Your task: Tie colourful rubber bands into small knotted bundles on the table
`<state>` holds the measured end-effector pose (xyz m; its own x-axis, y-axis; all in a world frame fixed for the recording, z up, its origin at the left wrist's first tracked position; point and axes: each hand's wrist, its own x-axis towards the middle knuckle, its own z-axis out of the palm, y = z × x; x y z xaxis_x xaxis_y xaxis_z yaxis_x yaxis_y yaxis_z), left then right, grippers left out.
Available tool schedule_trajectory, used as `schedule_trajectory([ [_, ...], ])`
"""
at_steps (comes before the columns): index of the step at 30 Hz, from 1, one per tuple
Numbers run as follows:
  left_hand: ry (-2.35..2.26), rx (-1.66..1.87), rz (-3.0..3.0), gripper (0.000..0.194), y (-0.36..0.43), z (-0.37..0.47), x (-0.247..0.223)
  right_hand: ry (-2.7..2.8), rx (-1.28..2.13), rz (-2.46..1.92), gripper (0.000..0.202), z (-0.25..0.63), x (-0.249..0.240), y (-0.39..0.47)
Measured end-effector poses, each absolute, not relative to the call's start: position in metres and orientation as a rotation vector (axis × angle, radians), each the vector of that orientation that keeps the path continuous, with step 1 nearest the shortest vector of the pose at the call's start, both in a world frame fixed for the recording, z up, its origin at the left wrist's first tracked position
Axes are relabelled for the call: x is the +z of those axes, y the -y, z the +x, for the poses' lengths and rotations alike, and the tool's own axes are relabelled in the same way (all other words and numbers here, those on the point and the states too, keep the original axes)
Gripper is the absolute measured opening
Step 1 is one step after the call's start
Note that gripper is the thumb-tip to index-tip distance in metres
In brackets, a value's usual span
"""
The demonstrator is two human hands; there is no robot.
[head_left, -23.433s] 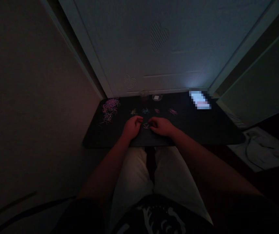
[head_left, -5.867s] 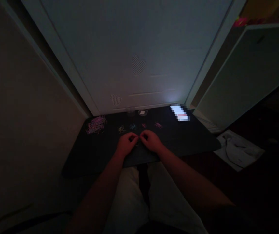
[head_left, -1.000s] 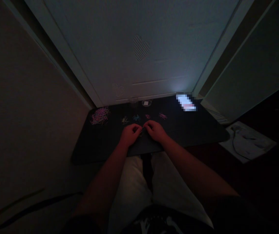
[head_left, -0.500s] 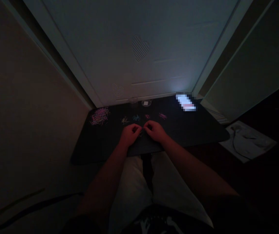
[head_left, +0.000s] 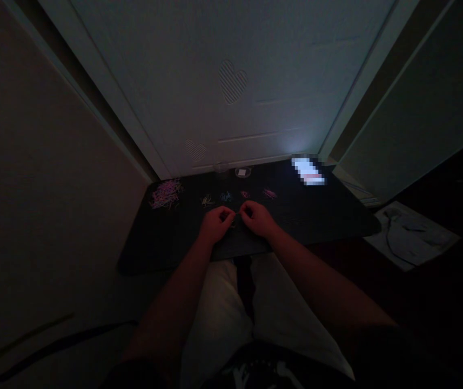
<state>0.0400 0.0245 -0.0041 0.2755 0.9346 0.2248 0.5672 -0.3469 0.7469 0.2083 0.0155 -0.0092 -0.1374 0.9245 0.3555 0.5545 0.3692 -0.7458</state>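
My left hand and my right hand face each other above the near part of a dark tabletop, fingertips pinched and a small gap apart. Whatever the fingers hold is too small and dim to make out. Just beyond them lie little piles of thin, strand-like pieces: a yellowish pile, a blue pile, a small pink pile and another pink pile. A few pale strands show below the fingertips.
A larger heap of mixed pink and purple strands sits at the back left. Along the back stand a clear cup and a round clear lid-like piece with a white square. A lit, blurred screen lies back right, before a white door.
My right fingertips have shifted very slightly right, widening the gap to my left fingertips. The piles have stayed in place, and the scene looks a little darker.
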Motion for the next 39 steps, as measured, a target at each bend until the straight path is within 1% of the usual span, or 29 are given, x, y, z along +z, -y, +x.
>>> schedule_trajectory([
  [22,-1.348,0.9,2.019,0.021,-0.0245,0.0396,-0.0043,1.804,0.632,-1.339,0.002,0.208,-0.0079,-0.0139],
  [39,-1.344,0.922,2.008,0.017,-0.0236,0.0407,-0.003,1.806,0.589,-1.321,0.004,0.2091,-0.008,-0.0137],
])
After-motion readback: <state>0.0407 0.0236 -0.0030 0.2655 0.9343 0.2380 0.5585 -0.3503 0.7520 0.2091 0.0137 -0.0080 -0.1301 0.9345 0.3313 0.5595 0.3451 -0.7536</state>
